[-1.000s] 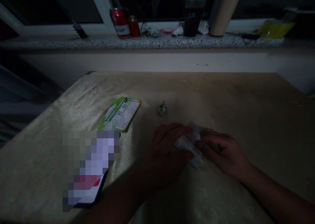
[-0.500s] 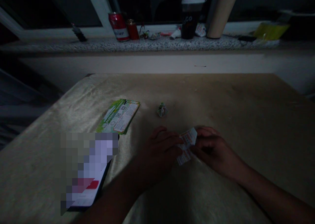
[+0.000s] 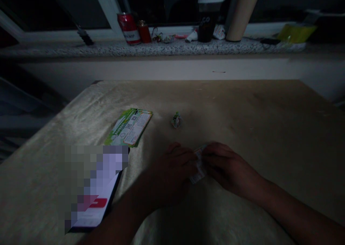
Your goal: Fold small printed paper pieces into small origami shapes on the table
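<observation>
A small white paper (image 3: 198, 175) with reddish print lies folded on the table between my hands. My left hand (image 3: 175, 166) holds its left side down, the fingers bent over it. From the other side my right hand (image 3: 226, 164) grips the paper's right part, fingers pressed together and covering much of it. Beyond the hands sits a small folded green-and-white paper piece (image 3: 176, 120), touched by neither. To the left is a stack of green printed cards (image 3: 129, 128).
A phone (image 3: 104, 202) with a lit, partly blurred screen lies by my left forearm. On the granite sill (image 3: 107, 50) stand a red can (image 3: 129, 29), a red lighter-like item (image 3: 144, 32), a dark cup (image 3: 207, 22) and a beige tube (image 3: 241, 15). The cloth-covered table (image 3: 269, 130) ends at the wall.
My right hand has moved left over the paper, and the raised upper flap is now folded down, mostly under the fingers. My left hand stays nearly in place.
</observation>
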Tool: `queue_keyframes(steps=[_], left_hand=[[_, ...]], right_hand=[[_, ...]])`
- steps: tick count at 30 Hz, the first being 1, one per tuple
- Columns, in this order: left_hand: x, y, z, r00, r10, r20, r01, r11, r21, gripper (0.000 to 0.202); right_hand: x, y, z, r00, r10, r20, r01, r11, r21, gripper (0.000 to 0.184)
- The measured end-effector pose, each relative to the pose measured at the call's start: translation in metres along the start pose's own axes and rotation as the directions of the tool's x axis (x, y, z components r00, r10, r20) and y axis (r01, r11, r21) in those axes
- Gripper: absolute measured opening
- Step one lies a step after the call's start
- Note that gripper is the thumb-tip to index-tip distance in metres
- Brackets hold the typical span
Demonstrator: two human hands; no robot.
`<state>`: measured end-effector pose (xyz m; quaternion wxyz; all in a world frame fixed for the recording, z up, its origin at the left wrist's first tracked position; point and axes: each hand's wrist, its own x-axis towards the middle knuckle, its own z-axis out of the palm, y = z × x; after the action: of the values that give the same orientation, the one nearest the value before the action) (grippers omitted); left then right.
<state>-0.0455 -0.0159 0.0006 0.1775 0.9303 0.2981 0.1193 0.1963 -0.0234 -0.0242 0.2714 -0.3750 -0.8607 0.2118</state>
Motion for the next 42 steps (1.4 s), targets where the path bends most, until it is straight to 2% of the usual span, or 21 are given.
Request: queue_keyframes(steps=[4, 9, 15, 24, 28, 36, 42], left_hand=[[-0.003, -0.002, -0.004, 0.999, 0.004, 0.033, -0.003, 0.999, -0.033, 0.017], [-0.004, -0.005, -0.005, 0.999, 0.024, 0.043, -0.024, 1.0, -0.021, 0.017], [-0.002, -0.005, -0.006, 0.999, 0.045, 0.026, -0.045, 0.999, -0.025, 0.014], [-0.003, -0.003, -0.008, 0.999, 0.034, 0.025, -0.033, 0.999, -0.013, 0.004], [0.0, -0.003, -0.007, 0.999, 0.041, 0.016, -0.04, 0.999, -0.034, 0.01], [0.01, -0.001, 0.001, 0.999, -0.04, -0.026, 0.039, 0.998, -0.05, 0.01], [0.011, -0.001, 0.011, 0.982, -0.177, -0.061, 0.178, 0.984, 0.005, 0.016]], right_hand=[[0.0, -0.001, 0.003, 0.998, 0.07, -0.001, -0.07, 0.997, 0.021, 0.014], [-0.002, 0.002, 0.004, 0.993, 0.117, -0.012, -0.115, 0.991, 0.074, 0.021], [-0.003, 0.002, 0.005, 0.992, 0.128, -0.018, -0.126, 0.989, 0.077, 0.023], [-0.002, -0.003, 0.0, 0.987, 0.161, -0.007, -0.16, 0.985, 0.065, 0.013], [-0.003, -0.002, 0.002, 0.987, 0.162, -0.026, -0.161, 0.986, 0.034, 0.014], [-0.004, 0.0, 0.004, 0.987, 0.158, -0.038, -0.158, 0.987, 0.01, 0.012], [-0.002, -0.004, 0.003, 0.989, 0.142, -0.049, -0.143, 0.99, -0.007, 0.012]])
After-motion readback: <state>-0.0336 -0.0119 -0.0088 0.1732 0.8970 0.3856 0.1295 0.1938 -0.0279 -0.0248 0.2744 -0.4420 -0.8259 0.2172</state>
